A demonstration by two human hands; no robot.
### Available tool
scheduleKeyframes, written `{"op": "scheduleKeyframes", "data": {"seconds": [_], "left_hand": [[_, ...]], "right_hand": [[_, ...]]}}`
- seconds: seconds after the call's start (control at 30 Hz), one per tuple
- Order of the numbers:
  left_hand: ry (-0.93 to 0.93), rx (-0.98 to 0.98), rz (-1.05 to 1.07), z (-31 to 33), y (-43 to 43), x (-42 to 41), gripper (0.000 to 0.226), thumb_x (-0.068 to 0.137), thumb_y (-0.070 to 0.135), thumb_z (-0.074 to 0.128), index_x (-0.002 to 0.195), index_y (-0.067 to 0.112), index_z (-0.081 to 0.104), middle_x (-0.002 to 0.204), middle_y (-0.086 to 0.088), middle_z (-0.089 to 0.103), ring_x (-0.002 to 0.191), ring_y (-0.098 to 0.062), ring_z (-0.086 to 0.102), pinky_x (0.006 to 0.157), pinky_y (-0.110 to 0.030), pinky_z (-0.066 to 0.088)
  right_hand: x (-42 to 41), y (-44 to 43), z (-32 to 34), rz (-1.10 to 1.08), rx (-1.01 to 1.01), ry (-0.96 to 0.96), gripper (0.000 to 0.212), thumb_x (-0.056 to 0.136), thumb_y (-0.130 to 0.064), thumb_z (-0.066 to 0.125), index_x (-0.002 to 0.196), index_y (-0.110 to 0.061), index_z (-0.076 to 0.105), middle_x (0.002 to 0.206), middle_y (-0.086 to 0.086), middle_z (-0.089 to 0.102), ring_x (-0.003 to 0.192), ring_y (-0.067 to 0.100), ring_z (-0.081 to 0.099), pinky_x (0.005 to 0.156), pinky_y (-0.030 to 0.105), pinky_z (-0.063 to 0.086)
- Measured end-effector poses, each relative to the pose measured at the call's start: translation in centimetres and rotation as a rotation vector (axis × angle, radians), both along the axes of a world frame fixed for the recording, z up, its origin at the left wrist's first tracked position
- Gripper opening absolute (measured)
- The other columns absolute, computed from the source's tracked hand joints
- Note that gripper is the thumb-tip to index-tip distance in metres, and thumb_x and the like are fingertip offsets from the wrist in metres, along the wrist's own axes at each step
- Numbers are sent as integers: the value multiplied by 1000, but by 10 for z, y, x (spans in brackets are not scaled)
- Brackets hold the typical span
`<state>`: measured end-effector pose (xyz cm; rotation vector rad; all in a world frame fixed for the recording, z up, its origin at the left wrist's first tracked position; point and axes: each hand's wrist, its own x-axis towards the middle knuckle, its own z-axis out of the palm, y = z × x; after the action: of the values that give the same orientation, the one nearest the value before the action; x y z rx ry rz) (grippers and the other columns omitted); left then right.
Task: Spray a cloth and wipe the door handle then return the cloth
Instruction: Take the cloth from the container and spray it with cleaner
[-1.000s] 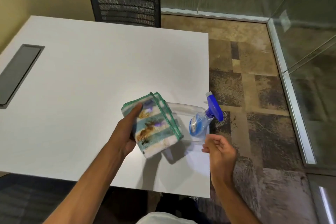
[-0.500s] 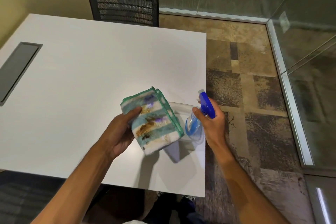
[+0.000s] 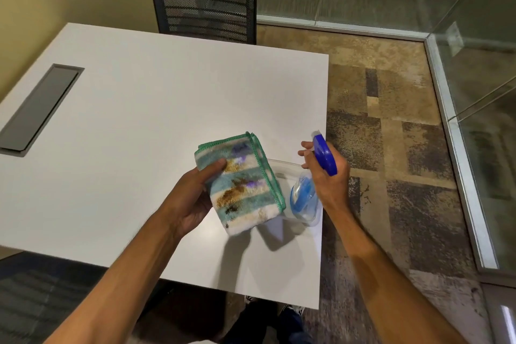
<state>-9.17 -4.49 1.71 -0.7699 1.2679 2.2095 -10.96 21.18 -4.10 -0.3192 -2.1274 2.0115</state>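
Observation:
My left hand (image 3: 192, 198) holds a folded cloth (image 3: 243, 184) above the white table, thumb on top. The cloth is striped teal and white, edged in green, with brown and purple stains. My right hand (image 3: 326, 176) grips the neck of a clear spray bottle (image 3: 303, 198) with blue liquid and a blue trigger head (image 3: 324, 155). The bottle is tilted, its nozzle to the upper left, just right of the cloth. A clear plastic tray (image 3: 282, 169) lies on the table beneath both. No door handle is in view.
The white table (image 3: 156, 120) has a grey cable hatch (image 3: 39, 109) at its left. A black mesh chair (image 3: 203, 3) stands at the far edge. Patterned carpet (image 3: 385, 148) lies to the right, bounded by glass walls (image 3: 480, 64) with metal frames.
My right hand reached up, closed on the spray bottle and lifted it beside the cloth. My left hand kept hold of the cloth and shifted it slightly.

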Motion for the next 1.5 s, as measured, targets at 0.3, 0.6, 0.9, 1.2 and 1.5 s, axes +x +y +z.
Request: {"op": "scheduleKeyframes", "data": {"seconds": [0.3, 0.6, 0.9, 1.2, 1.5], "left_hand": [[80, 7, 27, 12, 1, -12, 40, 97, 17, 67, 134, 4, 63, 127, -17, 74, 114, -32, 73, 89, -46, 65], [195, 26, 23, 15, 24, -24, 36, 98, 17, 66, 132, 7, 66, 129, -15, 73, 113, -29, 73, 95, -44, 62], [228, 31, -10, 16, 38, -24, 35, 89, 19, 71, 123, 10, 70, 121, -14, 76, 108, -29, 73, 91, -43, 63], [249, -8, -28, 13, 37, -24, 35, 88, 20, 73, 122, 12, 70, 130, -18, 72, 124, -40, 67, 107, -56, 54], [246, 29, -21, 17, 41, -16, 50, 86, 31, 71, 130, 7, 66, 132, -18, 71, 117, -32, 71, 95, -43, 62]], "right_hand": [[20, -6, 84, 112, 14, 58, 20, 91, -5, 63, 109, 5, 65, 94, 12, 69, 82, 16, 65, 60, 25, 57], [84, -44, 91, 216, 114, -155, 4, 95, -14, 69, 93, -11, 68, 81, 16, 63, 73, 43, 59, 60, 59, 55], [88, -57, 85, 104, 214, -208, 20, 94, -21, 68, 83, -5, 62, 73, 24, 59, 68, 48, 63, 56, 55, 54], [96, -57, 96, 174, 190, -163, 10, 97, -19, 67, 92, -11, 67, 77, 18, 63, 73, 42, 62, 61, 56, 57], [86, -65, 96, 175, 245, -185, 31, 90, -38, 64, 78, -10, 63, 67, 19, 57, 69, 44, 58, 58, 56, 57]]}}
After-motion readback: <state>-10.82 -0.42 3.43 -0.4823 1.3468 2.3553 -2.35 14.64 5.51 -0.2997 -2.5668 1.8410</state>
